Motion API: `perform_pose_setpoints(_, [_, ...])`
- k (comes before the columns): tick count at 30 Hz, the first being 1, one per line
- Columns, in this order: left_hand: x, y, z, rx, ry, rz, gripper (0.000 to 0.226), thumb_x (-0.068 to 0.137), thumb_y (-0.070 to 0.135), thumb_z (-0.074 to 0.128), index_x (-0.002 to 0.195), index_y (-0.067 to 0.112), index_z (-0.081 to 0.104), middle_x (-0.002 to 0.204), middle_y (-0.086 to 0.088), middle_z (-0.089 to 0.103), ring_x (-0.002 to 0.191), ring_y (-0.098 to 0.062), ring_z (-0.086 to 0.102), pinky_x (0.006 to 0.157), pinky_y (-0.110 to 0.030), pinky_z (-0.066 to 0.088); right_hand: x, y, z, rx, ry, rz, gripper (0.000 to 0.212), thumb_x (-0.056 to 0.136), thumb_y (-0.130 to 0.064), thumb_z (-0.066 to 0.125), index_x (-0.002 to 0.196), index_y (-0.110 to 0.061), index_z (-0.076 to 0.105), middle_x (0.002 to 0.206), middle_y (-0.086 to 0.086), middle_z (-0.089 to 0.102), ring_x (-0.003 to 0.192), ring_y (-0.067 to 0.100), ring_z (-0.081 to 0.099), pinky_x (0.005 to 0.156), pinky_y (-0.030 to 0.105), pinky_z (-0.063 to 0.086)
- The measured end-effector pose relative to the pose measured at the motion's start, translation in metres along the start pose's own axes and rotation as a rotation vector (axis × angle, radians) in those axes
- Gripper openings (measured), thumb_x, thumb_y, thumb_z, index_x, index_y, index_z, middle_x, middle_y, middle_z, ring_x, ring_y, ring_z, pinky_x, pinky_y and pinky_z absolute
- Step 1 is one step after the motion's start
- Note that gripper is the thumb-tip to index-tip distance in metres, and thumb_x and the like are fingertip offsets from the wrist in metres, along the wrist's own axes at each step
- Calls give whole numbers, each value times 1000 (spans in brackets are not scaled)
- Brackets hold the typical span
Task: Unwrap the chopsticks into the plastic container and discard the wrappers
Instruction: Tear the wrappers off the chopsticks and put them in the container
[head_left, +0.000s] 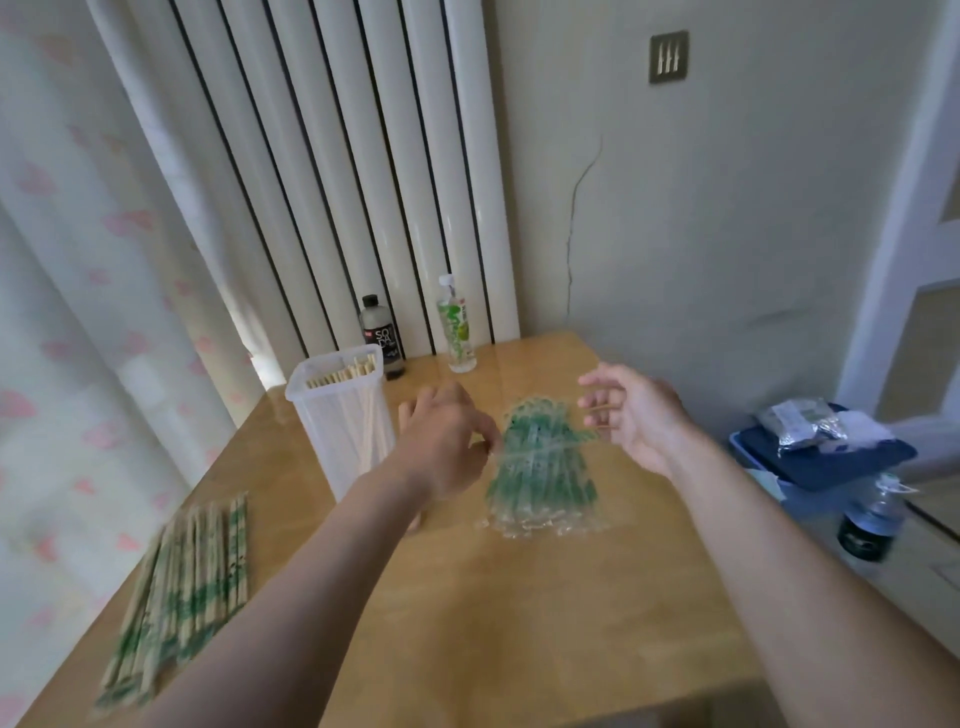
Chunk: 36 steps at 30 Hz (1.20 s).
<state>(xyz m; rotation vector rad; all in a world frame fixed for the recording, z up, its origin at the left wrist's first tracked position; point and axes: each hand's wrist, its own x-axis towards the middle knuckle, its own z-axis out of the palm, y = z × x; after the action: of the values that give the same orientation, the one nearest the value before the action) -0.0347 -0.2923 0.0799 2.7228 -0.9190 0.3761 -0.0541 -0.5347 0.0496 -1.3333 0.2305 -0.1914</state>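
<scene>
- wrapped chopsticks (182, 587) lie left of the plastic container (337, 415) and nearer the person; long axes point roughly toward it
- left hand (447, 436), just right of the container, is closer to them; fingers curled, grip unclear
- right hand (634, 410) farther right, released, above the empty wrappers (545, 467)

The left forearm (322, 561) and right forearm (769, 535) are showing bare along their whole visible length; the left grip (447, 436) and right grip (636, 410) are showing bare too.
</scene>
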Motion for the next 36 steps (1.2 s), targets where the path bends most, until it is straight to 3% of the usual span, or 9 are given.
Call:
perform_pose_setpoints(4, [8, 5, 0, 50, 166, 196, 22, 89, 15, 70, 98, 32, 80, 82, 11, 49, 89, -17, 50, 87, -41, 31, -11, 9, -8, -263, -630, 253, 43, 93, -33, 65, 123, -2, 64, 105, 18, 72, 82, 27, 67, 72, 36, 52])
perform_pose_setpoints(8, [17, -1, 15, 62, 309, 288, 19, 81, 10, 76, 93, 24, 81, 74, 6, 60, 73, -22, 61, 73, -41, 39, -15, 21, 1, -353, -860, 295, 36, 103, -26, 58, 127, 1, 63, 107, 21, 72, 82, 27, 68, 74, 36, 54])
perform_pose_setpoints(10, [19, -1, 20, 50, 282, 268, 26, 86, 12, 72, 109, 24, 77, 84, 4, 66, 81, -23, 65, 75, -41, 44, -15, 25, 6, -358, -764, 266, 25, 105, -20, 56, 113, 0, 68, 92, 16, 73, 69, 22, 65, 67, 33, 53])
perform_pose_setpoints(12, [20, -1, 26, -39, 186, 138, 50, 93, 15, 62, 141, 28, 56, 107, 4, 67, 96, -21, 65, 85, -42, 49, -12, 27, 9, -338, -615, 240, 21, 105, -18, 57, 104, -1, 69, 82, 13, 71, 63, 20, 61, 60, 31, 49])
perform_pose_setpoints(14, [19, -4, 33, -158, 103, -34, 60, 97, 14, 54, 153, 28, 38, 120, 3, 63, 106, -19, 61, 93, -40, 51, -8, 28, 10, -299, -435, 227, 21, 103, -19, 59, 103, 0, 67, 79, 9, 69, 61, 18, 59, 52, 29, 47])
perform_pose_setpoints(20, [-6, -19, 74, -249, -17, -254, 36, 99, 13, 47, 132, 14, 59, 107, -5, 69, 101, -23, 64, 87, -32, 51, 19, 46, 16, -547, 57, 162, 20, 100, -21, 62, 88, -4, 59, 69, 7, 54, 49, 21, 50, 45, 28, 44])
perform_pose_setpoints(26, [-23, -29, 115, -375, 24, -436, 25, 104, 28, 47, 121, 18, 63, 80, 7, 64, 74, -14, 59, 66, -28, 42, 35, 60, 25, -931, 165, 117, 34, 96, -29, 61, 69, -16, 45, 59, 3, 54, 43, 20, 53, 49, 23, 42])
perform_pose_setpoints(32, [-26, -40, 133, -483, 216, -565, 17, 100, 24, 49, 103, 20, 66, 78, 4, 65, 75, -16, 59, 65, -30, 40, 53, 69, 37, -1088, 190, 88, 43, 94, -48, 59, 70, -20, 38, 64, -2, 46, 52, 19, 44, 48, 26, 32])
perform_pose_setpoints(36, [-26, -43, 137, -519, 254, -574, 14, 100, 23, 49, 95, 22, 62, 75, 6, 62, 72, -14, 57, 62, -30, 35, 57, 73, 39, -1159, 220, 61, 41, 94, -59, 49, 76, -23, 40, 75, 0, 54, 64, 24, 54, 51, 28, 35])
